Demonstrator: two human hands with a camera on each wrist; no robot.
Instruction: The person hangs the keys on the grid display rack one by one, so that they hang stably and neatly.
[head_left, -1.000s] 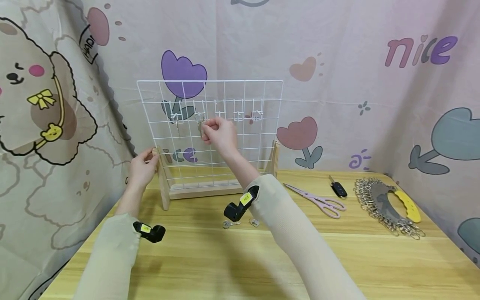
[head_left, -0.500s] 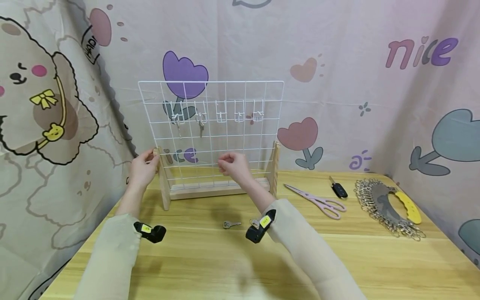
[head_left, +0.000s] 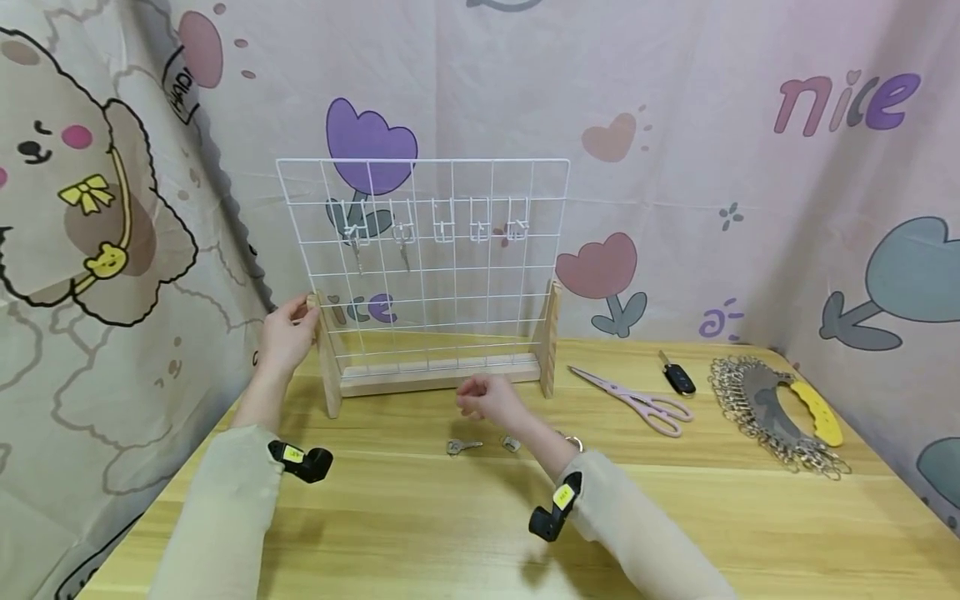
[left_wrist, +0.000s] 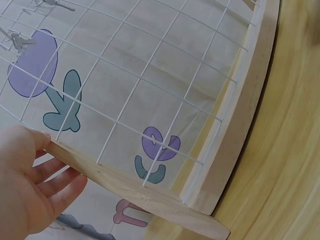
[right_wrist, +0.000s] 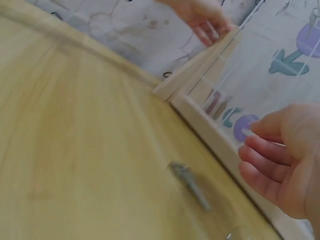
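Observation:
My left hand (head_left: 287,335) grips the top of the left wooden post (head_left: 327,367) of a white wire grid rack (head_left: 468,287), thumb on one side and fingers on the other in the left wrist view. Two keys hang from the rack's leftmost hooks, one a dark key (head_left: 406,256). My right hand (head_left: 491,398), fingers loosely bent and holding nothing, is over the table just in front of the rack's base. Below it lies a loose key (head_left: 465,447), blurred in the right wrist view. A second small key (head_left: 511,443) lies beside it, near my right forearm.
A metal ring (head_left: 576,442) shows partly behind my right wrist. Pink scissors (head_left: 637,403), a black car key (head_left: 678,380) and a fan of metal rings with a yellow handle (head_left: 817,414) lie on the right of the table. A patterned curtain (head_left: 675,167) stands behind.
My right hand has let go of the key now hanging on the second hook. It has come down and to the right, toward the table. The left hand stays on the post.

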